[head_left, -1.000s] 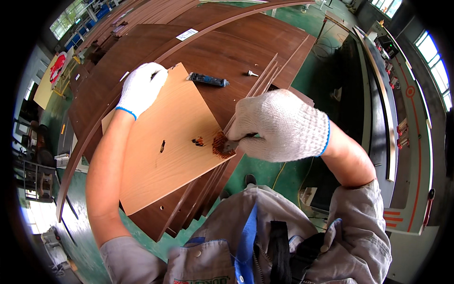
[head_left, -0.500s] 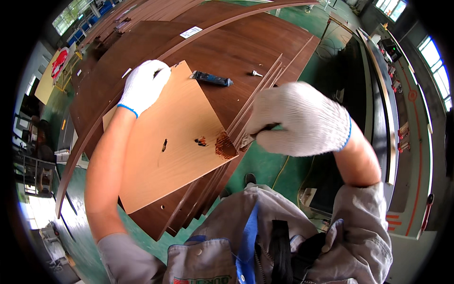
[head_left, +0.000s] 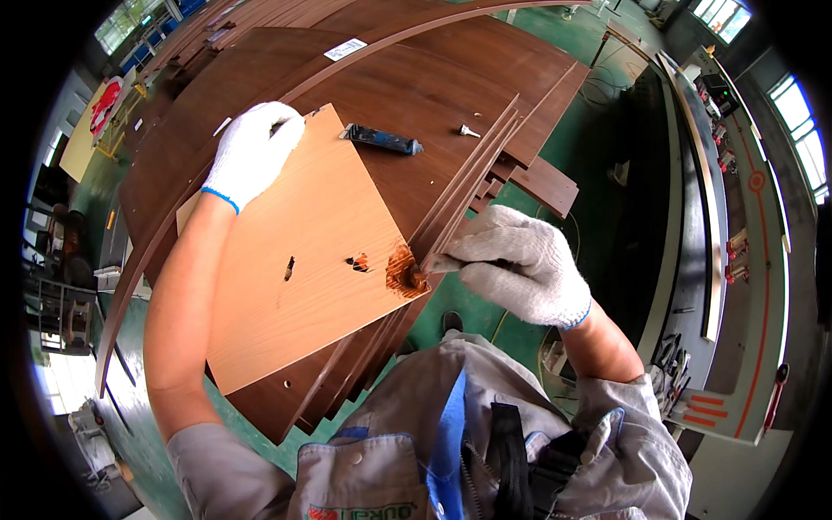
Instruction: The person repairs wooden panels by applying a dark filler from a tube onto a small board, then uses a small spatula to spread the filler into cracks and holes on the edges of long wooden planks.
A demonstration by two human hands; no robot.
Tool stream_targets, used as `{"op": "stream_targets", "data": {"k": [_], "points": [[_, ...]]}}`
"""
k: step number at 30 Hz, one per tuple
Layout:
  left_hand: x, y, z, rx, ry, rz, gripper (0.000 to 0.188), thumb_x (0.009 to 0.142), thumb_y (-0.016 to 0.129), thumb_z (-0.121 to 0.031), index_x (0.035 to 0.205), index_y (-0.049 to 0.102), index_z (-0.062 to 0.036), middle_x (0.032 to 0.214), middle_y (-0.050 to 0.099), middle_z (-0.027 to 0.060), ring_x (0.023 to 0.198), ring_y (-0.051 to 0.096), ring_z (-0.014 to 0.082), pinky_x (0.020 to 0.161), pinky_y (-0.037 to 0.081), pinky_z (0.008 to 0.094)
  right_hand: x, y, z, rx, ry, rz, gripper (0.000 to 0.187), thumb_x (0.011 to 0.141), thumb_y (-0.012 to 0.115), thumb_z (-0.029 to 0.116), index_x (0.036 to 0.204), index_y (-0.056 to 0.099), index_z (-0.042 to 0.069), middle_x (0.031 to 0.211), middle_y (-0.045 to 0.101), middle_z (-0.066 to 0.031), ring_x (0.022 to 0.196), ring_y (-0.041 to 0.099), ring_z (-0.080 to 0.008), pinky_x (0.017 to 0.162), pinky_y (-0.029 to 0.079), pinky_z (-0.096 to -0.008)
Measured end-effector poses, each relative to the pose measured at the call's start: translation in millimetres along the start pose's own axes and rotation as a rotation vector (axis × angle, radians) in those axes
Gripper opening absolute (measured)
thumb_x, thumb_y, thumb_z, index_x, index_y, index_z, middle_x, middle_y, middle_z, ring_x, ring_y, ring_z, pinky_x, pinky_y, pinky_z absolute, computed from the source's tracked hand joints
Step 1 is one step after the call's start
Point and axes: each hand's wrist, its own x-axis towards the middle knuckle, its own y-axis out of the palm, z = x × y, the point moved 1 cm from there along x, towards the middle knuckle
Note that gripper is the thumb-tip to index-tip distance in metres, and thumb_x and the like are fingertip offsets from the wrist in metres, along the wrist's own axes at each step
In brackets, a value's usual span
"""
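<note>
Board [head_left: 303,225] on brown panels [head_left: 433,95], green floor [head_left: 555,39]

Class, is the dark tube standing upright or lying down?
Lying down: the dark tube stretches lengthwise across the brown panel.

Wide fisheye view from the wearer's head, left of a side-by-side pair, facing down over grey workwear [head_left: 368,477], near left hand [head_left: 256,149] and right hand [head_left: 522,264], straight edges bowed

Green and red lettering [head_left: 381,513] marks the pocket [head_left: 364,477]. A white label [head_left: 345,49] lies on the brown boards [head_left: 416,95], its print too small for me. The machine [head_left: 747,347] carries a red ring [head_left: 757,181] and 3 red bars [head_left: 706,410].
</note>
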Motion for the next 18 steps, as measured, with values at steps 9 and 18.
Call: {"op": "stream_targets", "data": {"k": [9,18], "points": [[1,1,-2,0.031,0.043,-0.004,0.023,0.098,0.068,-0.023,0.101,0.073,-0.0013,0.101,0.073,0.0161,0.096,0.07,0.0318,0.087,0.054,0.0411,11,-4,10,-0.155,0.008,0.099,0.021,0.081,0.076,-0.001,0.101,0.079,0.001,0.089,0.07,-0.0132,0.08,0.07,-0.029,0.072,0.057,-0.037],[0,1,0,0.069,0.063,-0.02,0.024,0.098,0.067,-0.025,0.1,0.074,-0.0019,0.101,0.074,0.0158,0.097,0.07,0.0329,0.087,0.054,0.0422,65,-4,49,-0.504,-0.035,0.315,0.018,0.084,0.066,0.014,0.093,0.082,0.013,0.087,0.071,-0.0113,0.081,0.072,-0.0319,0.072,0.059,-0.0434]]}}
